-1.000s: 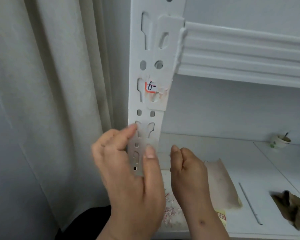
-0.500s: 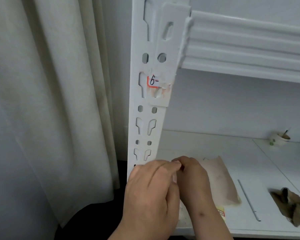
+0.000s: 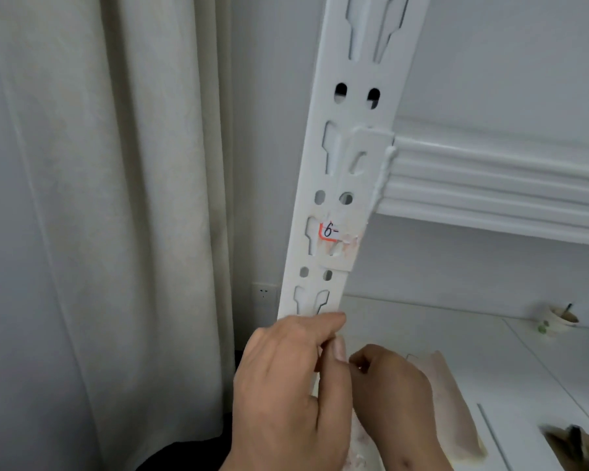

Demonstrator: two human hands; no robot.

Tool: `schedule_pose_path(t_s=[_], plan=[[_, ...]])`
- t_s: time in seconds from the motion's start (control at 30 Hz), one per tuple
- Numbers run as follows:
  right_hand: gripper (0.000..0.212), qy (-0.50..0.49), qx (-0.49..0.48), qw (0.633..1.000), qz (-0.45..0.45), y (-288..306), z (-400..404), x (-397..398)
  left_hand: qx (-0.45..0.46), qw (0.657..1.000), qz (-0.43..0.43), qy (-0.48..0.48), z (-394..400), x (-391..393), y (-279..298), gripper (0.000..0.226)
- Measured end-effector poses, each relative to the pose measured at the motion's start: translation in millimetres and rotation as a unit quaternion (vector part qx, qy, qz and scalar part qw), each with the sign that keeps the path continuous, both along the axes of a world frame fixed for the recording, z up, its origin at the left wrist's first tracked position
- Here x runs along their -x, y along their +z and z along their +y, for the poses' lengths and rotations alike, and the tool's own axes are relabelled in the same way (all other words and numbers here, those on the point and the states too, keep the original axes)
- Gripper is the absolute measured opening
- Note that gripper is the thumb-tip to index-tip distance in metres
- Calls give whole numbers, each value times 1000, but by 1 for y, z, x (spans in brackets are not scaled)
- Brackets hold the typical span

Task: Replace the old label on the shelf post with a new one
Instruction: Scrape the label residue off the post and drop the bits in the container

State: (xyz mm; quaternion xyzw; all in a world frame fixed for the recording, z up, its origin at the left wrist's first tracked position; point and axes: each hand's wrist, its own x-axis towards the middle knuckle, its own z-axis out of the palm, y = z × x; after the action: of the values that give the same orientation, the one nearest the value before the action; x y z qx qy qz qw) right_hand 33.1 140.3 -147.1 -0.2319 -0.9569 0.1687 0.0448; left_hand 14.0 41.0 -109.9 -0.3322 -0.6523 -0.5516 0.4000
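gripping the shelf post [image 3: 323,232] below the torn old label [image 3: 330,231], left hand [image 3: 286,385] curls round it; right hand [image 3: 395,385] is loosely curled, its grip unclear.

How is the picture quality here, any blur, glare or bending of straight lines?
Head view: soft, even light, no glare; the white slotted metal shelf post leans and bows from wide-angle distortion; the torn red-edged label remnant marked 6 reads sharply; the brown crumpled scrap at the lower right corner is smeared.

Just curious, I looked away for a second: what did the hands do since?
The left hand dropped from the post to meet the right hand, then rose back onto the post. The right hand stayed low, curled. The torn old label is unchanged.
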Motion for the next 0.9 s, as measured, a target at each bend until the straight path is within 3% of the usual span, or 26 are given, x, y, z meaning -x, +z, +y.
schedule_pose_path(t_s=[0.03,0.07,0.17,0.27,0.57,0.9], plan=[[17,-90,-9,994,66,7,16,1,-3,1000,-8,-3,-1,2,3,19],[17,-112,-3,992,60,9,22,-1,-14,1000,-12,-8,-2,4,7,19],[17,-102,-11,992,74,17,19,1,-44,999,-24,0,-5,8,19,19],[31,-97,-7,989,107,18,24,2,-72,997,-21,-5,-7,11,35,20],[4,-106,-6,978,181,33,18,-2,-68,997,-36,14,-2,23,65,18],[27,-93,21,974,206,47,13,-4,-34,999,-17,23,-3,28,69,10]])
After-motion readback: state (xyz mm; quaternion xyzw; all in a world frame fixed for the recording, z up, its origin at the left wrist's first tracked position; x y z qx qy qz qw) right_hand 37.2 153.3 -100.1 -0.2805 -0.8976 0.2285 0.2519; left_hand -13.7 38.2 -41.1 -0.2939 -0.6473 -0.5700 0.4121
